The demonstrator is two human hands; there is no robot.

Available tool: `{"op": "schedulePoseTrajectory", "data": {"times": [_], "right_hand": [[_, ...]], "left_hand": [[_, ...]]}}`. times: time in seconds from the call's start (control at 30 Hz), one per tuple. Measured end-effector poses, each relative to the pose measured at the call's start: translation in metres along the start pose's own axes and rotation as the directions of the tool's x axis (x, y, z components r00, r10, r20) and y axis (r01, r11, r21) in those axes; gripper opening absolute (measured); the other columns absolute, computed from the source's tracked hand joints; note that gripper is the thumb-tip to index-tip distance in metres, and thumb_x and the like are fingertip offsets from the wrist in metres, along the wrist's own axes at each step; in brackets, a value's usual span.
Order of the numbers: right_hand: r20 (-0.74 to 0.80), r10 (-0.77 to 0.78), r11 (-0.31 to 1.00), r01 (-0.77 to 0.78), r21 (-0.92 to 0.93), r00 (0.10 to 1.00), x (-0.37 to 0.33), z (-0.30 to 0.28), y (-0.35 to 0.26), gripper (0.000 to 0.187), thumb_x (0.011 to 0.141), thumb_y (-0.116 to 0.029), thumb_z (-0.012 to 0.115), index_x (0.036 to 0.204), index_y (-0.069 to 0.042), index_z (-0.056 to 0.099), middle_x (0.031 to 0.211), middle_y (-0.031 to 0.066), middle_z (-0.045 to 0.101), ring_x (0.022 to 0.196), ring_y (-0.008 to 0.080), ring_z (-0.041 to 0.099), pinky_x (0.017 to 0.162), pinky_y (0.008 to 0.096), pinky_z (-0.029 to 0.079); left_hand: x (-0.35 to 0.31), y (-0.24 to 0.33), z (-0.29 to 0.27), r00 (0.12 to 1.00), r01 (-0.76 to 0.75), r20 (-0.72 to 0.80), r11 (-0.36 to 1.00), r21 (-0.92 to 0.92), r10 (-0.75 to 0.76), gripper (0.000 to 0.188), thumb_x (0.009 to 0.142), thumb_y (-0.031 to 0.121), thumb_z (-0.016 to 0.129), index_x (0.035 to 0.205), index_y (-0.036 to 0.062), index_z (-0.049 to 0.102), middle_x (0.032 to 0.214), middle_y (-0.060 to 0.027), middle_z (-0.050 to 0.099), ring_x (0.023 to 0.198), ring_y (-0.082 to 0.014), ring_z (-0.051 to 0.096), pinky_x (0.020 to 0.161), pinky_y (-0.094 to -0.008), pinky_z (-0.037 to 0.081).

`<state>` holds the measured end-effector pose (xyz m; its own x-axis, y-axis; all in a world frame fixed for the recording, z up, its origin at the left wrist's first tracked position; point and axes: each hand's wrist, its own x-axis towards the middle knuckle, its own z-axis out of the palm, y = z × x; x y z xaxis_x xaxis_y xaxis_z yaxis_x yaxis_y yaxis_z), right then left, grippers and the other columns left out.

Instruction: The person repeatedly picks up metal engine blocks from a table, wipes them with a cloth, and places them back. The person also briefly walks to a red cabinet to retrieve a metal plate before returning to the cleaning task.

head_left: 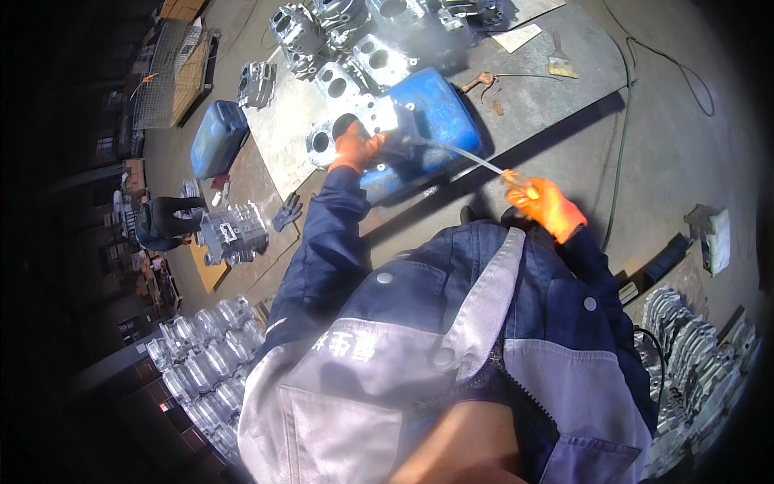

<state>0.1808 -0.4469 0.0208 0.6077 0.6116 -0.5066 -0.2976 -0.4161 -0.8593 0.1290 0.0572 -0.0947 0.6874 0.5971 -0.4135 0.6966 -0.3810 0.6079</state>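
My left hand [353, 148], in an orange glove, grips the near side of a silver metal casting [321, 140] with large round bores. The casting rests on a blue plastic jerrycan [439, 113] lying on its side on the worktable. Out to the right, my right hand [546, 206], also in an orange glove, is closed around the near end of a long, thin, pale rod-like tool [463, 153]. Its far end reaches the right side of the casting, where glare and blur hide the exact contact. I cannot make out what kind of tool it is.
More castings [379, 56] crowd the table's far side. A paintbrush [562, 66] and a rusty hand tool [482, 81] lie on the right of the metal tabletop [556, 105]. Another blue jerrycan [216, 141] and a person [165, 222] are at left. A cable [625, 137] crosses the floor.
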Motion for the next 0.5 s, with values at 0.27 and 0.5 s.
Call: {"op": "schedulePoseTrajectory", "data": {"times": [0.27, 0.5], "right_hand": [[0.077, 0.060, 0.971, -0.077, 0.225, 0.995, -0.006, -0.005, -0.020, 0.033, 0.096, -0.018, 0.065, 0.126, -0.008, 0.062, 0.092, -0.0026, 0.060, 0.066, 0.0066, 0.053, 0.055, 0.0226, 0.043], [-0.003, 0.129, 0.950, -0.123, 0.287, 0.992, -0.013, -0.007, -0.020, 0.034, 0.094, -0.016, 0.065, 0.127, -0.007, 0.061, 0.089, -0.0010, 0.061, 0.063, 0.0075, 0.055, 0.051, 0.0228, 0.043]], "left_hand": [[0.003, -0.008, 0.000, 0.994, -0.036, 0.099, 0.980, -0.193, 0.056, 0.053, 0.101, 0.035, 0.053, 0.137, -0.0035, 0.046, 0.132, -0.0183, 0.054, 0.108, -0.0337, 0.058, 0.089, -0.0466, 0.054], [0.051, -0.053, 0.008, 0.983, 0.145, 0.053, 0.556, -0.818, -0.177, 0.048, 0.105, 0.035, 0.043, 0.128, -0.0067, 0.050, 0.122, -0.0203, 0.056, 0.099, -0.0327, 0.061, 0.080, -0.0481, 0.056]]}}
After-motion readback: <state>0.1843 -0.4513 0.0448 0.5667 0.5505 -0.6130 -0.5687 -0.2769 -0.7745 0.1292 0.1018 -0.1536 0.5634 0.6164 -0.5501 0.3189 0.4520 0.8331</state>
